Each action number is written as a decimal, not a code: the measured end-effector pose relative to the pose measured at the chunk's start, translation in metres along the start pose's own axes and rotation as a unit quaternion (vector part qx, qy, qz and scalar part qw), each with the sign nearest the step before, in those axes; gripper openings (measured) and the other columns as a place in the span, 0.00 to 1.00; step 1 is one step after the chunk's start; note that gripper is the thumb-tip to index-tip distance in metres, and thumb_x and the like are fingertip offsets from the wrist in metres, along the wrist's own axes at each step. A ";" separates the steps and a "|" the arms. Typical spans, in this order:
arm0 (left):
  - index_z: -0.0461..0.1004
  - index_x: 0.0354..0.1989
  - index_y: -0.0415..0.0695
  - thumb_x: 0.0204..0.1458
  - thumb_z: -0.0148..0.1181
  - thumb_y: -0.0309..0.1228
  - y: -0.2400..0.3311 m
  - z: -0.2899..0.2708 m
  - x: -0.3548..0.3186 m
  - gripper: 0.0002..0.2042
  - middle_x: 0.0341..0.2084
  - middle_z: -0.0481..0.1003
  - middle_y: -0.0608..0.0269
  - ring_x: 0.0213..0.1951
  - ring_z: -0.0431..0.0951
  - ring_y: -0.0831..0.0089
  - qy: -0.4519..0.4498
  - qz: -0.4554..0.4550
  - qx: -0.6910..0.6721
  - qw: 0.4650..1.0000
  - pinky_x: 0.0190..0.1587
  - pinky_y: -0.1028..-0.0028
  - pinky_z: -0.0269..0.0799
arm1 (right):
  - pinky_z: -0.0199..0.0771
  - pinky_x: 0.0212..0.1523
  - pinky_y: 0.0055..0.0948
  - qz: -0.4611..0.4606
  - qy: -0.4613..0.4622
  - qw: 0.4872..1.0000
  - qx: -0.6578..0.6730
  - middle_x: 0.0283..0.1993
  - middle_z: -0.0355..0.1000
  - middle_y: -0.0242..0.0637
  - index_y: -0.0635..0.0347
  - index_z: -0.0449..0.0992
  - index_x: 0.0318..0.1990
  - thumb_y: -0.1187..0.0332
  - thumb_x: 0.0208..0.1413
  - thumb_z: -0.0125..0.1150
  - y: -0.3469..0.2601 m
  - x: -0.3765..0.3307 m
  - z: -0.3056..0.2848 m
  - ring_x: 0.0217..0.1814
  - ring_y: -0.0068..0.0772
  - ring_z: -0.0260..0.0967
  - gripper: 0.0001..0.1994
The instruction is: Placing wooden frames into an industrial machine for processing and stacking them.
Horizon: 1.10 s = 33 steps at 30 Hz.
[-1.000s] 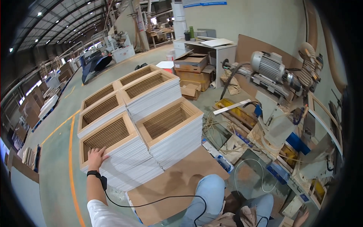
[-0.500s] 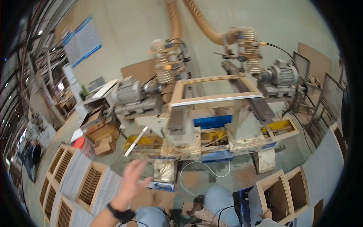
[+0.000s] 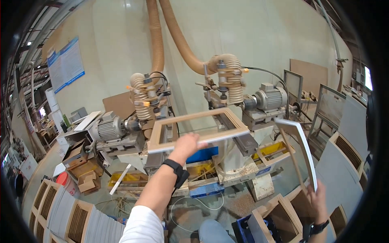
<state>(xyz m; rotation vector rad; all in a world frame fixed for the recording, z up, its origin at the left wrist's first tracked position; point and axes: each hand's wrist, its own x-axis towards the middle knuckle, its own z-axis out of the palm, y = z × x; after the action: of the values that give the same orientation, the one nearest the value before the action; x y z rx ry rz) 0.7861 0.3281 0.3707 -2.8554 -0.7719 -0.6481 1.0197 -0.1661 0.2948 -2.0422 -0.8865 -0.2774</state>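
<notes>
A rectangular wooden frame (image 3: pixel 174 144) with a white front edge lies across the two rails of a double-headed machine. My left hand (image 3: pixel 187 146) is at its near side, fingers closed over the rail; their tips are partly hidden. At the right, my right hand (image 3: pixel 318 197) grips the lower end of a second wooden frame (image 3: pixel 304 141), held up and tilted, its pale edge facing me. Below that hand stands a stack of wooden frames (image 3: pixel 259 224).
Two motors (image 3: pixel 270 98) with ribbed dust hoses flank the rails. Stacked frames (image 3: pixel 77 218) stand at the left, near a red bucket (image 3: pixel 65 179) and cardboard boxes (image 3: pixel 88 181). A white hose (image 3: pixel 216 208) loops on the floor. Grey panels (image 3: pixel 338 162) stand at the right.
My left hand has reached forward and right onto the frame on the machine. My right hand has raised a second frame from the right-hand stack. The view has swung right.
</notes>
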 end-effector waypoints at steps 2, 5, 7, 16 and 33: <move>0.72 0.37 0.42 0.51 0.47 0.58 0.024 -0.017 -0.031 0.27 0.32 0.75 0.49 0.36 0.76 0.51 -0.058 0.034 -0.028 0.997 0.40 0.58 0.71 | 0.68 0.36 0.32 -0.171 -0.001 0.985 -0.001 0.31 0.69 0.45 0.66 0.70 0.39 0.79 0.46 0.56 -0.079 0.045 0.006 0.33 0.44 0.69 0.10; 0.69 0.38 0.40 0.53 0.45 0.58 0.074 -0.047 -0.100 0.28 0.25 0.76 0.48 0.27 0.77 0.53 -0.133 0.033 0.000 0.991 0.30 0.60 0.73 | 0.69 0.45 0.33 -0.329 -0.046 0.943 -0.030 0.40 0.71 0.46 0.66 0.70 0.43 0.82 0.44 0.56 -0.164 0.111 0.033 0.44 0.50 0.70 0.16; 0.67 0.38 0.40 0.55 0.45 0.54 0.093 -0.075 -0.169 0.25 0.22 0.74 0.51 0.19 0.75 0.55 -0.117 0.099 -0.011 0.988 0.22 0.63 0.71 | 0.70 0.44 0.37 -0.392 -0.092 0.915 -0.018 0.40 0.72 0.45 0.59 0.72 0.44 0.84 0.39 0.54 -0.215 0.138 0.063 0.44 0.51 0.69 0.21; 0.72 0.40 0.42 0.45 0.61 0.48 0.053 -0.120 -0.427 0.22 0.26 0.74 0.48 0.26 0.76 0.52 -0.257 -0.161 -0.077 0.950 0.23 0.61 0.70 | 0.71 0.37 0.41 -0.492 -0.155 0.841 -0.164 0.33 0.72 0.38 0.50 0.71 0.41 0.71 0.47 0.52 -0.291 0.166 0.286 0.40 0.45 0.71 0.12; 0.72 0.32 0.45 0.40 0.62 0.53 0.026 -0.186 -0.679 0.23 0.20 0.73 0.54 0.23 0.74 0.54 -0.081 -0.518 0.159 0.837 0.24 0.60 0.69 | 0.61 0.55 0.38 -0.439 -0.060 0.893 -0.081 0.47 0.71 0.44 0.54 0.76 0.45 0.63 0.52 0.45 -0.249 0.241 0.406 0.53 0.45 0.64 0.16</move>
<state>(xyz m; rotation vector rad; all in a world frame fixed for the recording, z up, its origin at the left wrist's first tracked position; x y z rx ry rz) 0.2004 -0.0432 0.2456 -2.0039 -2.2294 -0.2765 0.9725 0.3647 0.3278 -1.6806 -1.8908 -0.7329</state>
